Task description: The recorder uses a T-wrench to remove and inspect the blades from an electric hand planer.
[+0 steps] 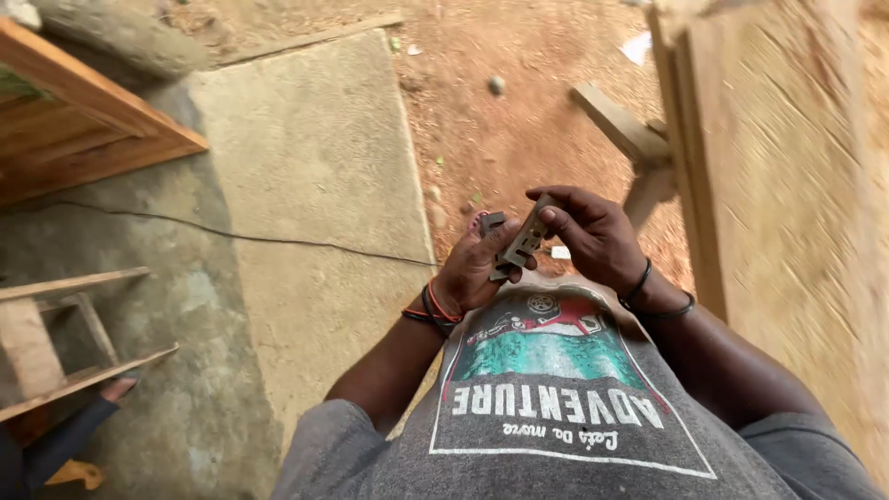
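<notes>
left hand: closed around one leaf of a small grey metal hinge, cord bracelets at the wrist.
right hand: fingertips pinching the hinge's other leaf, dark bands at the wrist.
hinge: between both hands, just above the chest.
right of hands: tall pale wooden board, blurred.
beyond hands: red dirt ground.
far left: brown wooden frame.

A small grey metal hinge piece, flat and notched, stands tilted in the air above the chest. A second dark metal piece sits just beside it.
</notes>
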